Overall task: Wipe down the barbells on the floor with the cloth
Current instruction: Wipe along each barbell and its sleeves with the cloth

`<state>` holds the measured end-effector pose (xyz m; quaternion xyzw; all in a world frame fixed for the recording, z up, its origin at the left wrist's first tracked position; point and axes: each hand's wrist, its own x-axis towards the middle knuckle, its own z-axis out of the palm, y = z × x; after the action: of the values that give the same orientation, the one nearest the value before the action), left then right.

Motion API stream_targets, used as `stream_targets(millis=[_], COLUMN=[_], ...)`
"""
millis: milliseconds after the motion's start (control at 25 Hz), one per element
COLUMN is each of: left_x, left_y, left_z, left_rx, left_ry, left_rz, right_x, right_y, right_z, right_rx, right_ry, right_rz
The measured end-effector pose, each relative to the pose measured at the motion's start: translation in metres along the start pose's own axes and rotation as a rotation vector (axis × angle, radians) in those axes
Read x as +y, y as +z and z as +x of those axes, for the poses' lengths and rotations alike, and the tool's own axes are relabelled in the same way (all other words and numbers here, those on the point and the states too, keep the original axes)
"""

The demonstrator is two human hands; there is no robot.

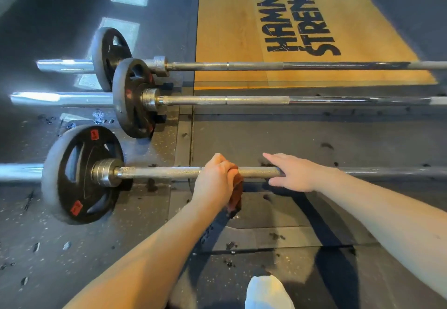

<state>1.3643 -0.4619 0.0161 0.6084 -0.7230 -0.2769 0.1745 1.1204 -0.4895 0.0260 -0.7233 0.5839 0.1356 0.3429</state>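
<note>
Three barbells lie side by side on the floor, each with a black plate at its left end. The nearest barbell (159, 172) runs across the frame in front of me. My left hand (216, 178) grips its knurled shaft through a reddish-brown cloth (237, 194), whose loose end hangs below the bar. My right hand (291, 173) rests on the same shaft a little to the right, fingers straight over the bar. Beyond it lie the middle barbell (225, 100) and the far barbell (254, 66).
A wooden lifting platform (229, 30) printed with "HAMMER STRENGTH" lies behind the far bar. Dark speckled rubber flooring (266, 134) surrounds the bars. The nearest plate (82, 175) stands at lower left. A white shoe (267, 293) shows at the bottom edge.
</note>
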Motion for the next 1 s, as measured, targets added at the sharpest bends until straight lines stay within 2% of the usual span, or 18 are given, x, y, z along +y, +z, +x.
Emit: stream_targets(millis=[160, 280, 400, 520, 640, 760, 840, 920, 1000], left_x=[0.006, 0.009, 0.01, 0.013, 0.019, 0.032, 0.043, 0.053, 0.061], left_y=[0.007, 0.005, 0.004, 0.013, 0.026, 0.037, 0.048, 0.061, 0.07], left_z=[0.009, 0.014, 0.014, 0.007, 0.0, -0.002, 0.005, 0.014, 0.018], left_rx=[-0.036, -0.075, -0.068, -0.043, 0.011, 0.047, 0.047, 0.024, 0.009], left_ry=[-0.016, -0.029, -0.008, 0.027, 0.035, 0.036, 0.069, 0.057, 0.079], left_rz=[-0.011, 0.03, 0.069, 0.049, 0.033, -0.01, -0.009, 0.003, 0.044], right_x=[0.014, 0.014, 0.02, 0.027, 0.027, 0.03, 0.035, 0.04, 0.041], right_y=[-0.015, -0.016, 0.004, 0.05, 0.08, 0.086, 0.077, 0.066, 0.057], right_z=[0.004, 0.002, -0.005, -0.004, -0.002, 0.001, -0.002, -0.008, -0.014], right_rx=[-0.165, -0.137, 0.031, 0.477, 0.741, 0.786, 0.74, 0.657, 0.66], right_ry=[-0.007, -0.054, -0.06, -0.132, -0.097, -0.105, -0.175, -0.248, -0.261], right_rz=[0.001, 0.014, -0.037, -0.247, -0.289, -0.233, -0.17, -0.004, 0.176])
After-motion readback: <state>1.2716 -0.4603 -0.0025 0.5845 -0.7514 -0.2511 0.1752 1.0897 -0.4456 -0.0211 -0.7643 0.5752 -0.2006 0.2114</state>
